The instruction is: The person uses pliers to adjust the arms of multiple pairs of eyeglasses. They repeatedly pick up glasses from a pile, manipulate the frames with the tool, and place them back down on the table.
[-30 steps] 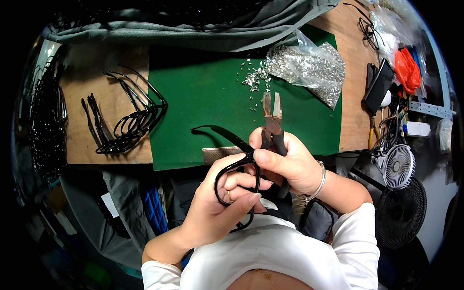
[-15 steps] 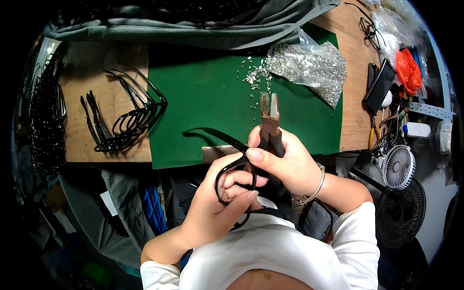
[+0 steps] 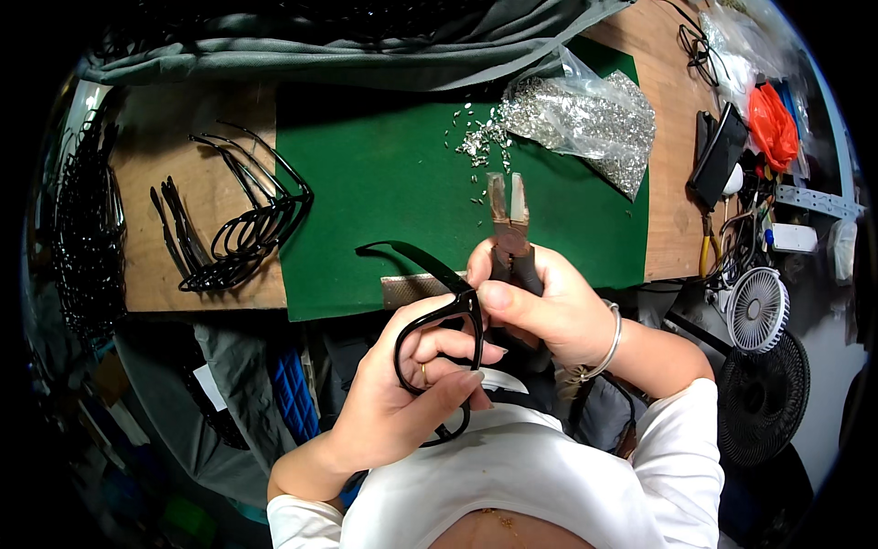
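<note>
Glasses rim slightly farther left

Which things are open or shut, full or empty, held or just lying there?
Black eyeglass frame: held in the left hand, one temple swung out
Pliers: held in the right hand, jaws apart
Clear plastic bag: lying down, silvery bits inside
Loose silvery bits: scattered
Other black frames: nested together
White fan: can't tell if it's spinning

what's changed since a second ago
The left hand and the black glasses frame it holds shifted slightly left. Nothing was taken up or let go: the right hand keeps the pliers. The stacked frames and the bag of silver pieces stayed put.
</note>
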Available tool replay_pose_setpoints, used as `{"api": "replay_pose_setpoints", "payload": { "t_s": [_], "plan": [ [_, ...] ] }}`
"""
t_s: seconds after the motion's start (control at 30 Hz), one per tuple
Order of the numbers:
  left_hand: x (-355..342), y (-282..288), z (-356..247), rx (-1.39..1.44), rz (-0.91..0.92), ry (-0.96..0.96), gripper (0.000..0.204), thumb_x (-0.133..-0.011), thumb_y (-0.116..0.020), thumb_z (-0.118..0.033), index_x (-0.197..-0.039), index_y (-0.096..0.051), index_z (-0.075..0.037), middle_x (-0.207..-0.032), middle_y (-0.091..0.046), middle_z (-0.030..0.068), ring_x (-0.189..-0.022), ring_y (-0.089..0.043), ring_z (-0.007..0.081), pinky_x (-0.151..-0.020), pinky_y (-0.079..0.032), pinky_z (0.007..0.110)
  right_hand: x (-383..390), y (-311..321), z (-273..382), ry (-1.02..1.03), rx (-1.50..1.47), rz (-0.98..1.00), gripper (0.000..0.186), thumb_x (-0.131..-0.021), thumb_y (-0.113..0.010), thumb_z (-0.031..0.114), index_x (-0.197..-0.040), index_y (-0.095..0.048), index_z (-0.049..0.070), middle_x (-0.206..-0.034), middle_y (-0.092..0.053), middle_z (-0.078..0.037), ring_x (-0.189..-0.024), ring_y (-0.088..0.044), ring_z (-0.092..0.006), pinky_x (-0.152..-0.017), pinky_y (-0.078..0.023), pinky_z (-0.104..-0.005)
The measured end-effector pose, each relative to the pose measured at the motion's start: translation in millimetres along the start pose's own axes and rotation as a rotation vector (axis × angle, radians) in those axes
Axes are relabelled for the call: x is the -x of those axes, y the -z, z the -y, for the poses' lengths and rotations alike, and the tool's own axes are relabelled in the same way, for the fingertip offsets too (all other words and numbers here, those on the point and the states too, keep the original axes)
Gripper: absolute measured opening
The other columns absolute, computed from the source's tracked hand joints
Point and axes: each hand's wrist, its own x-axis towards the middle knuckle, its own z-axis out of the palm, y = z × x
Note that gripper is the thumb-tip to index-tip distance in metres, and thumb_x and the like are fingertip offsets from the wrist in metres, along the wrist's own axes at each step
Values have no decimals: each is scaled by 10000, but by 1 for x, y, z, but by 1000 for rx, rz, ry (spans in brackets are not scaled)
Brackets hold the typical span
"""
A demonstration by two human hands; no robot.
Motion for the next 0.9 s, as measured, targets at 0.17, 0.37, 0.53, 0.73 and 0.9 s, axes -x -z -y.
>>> {"api": "replay_pose_setpoints", "payload": {
  "t_s": [0.17, 0.37, 0.53, 0.73, 0.9],
  "plan": [
    [10, 6, -9, 12, 13, 66, 491, -795, -441, 133, -1237, -287, -14, -997, -554, 173, -760, -590, 166, -680, -480, 250, 16, 25, 1, 62, 705, 48, 238, -831, -556, 233, -856, -521, -2, -725, -558, -76, -666, -548, -171, -629, -444, -287],
    [11, 4, -12, 6, -23, 148, 386, -786, -461, 127, -1148, -364, 33, -966, -569, 170, -758, -598, 185, -679, -479, 255, 18, 19, 8, -69, 893, 302, 301, -839, -518, 267, -904, -492, -26, -719, -550, -190, -662, -560, -317, -587, -438, -362],
    [9, 3, -13, -29, -17, 165, 373, -782, -460, 127, -1133, -369, 44, -965, -570, 171, -754, -599, 183, -679, -473, 252, 14, 17, 16, 11, 987, 348, 305, -830, -522, 260, -867, -494, -42, -665, -540, -192, -634, -550, -341, -562, -428, -387],
    [10, 2, -6, -38, -56, 162, 375, -781, -463, 121, -1135, -368, 45, -984, -562, 172, -742, -597, 174, -658, -466, 238, 11, 11, 23, -116, 1122, 311, 231, -816, -570, 242, -796, -521, 16, -679, -567, -138, -610, -561, -302, -553, -439, -343],
    [4, -4, -5, -68, -87, 131, 379, -781, -469, 118, -1139, -367, 45, -985, -560, 173, -704, -595, 166, -629, -469, 237, 14, 9, 12, 50, 1296, 135, 318, -793, -570, 275, -743, -538, -37, -649, -573, -190, -610, -577, -354, -579, -474, -390]
  ]
}}
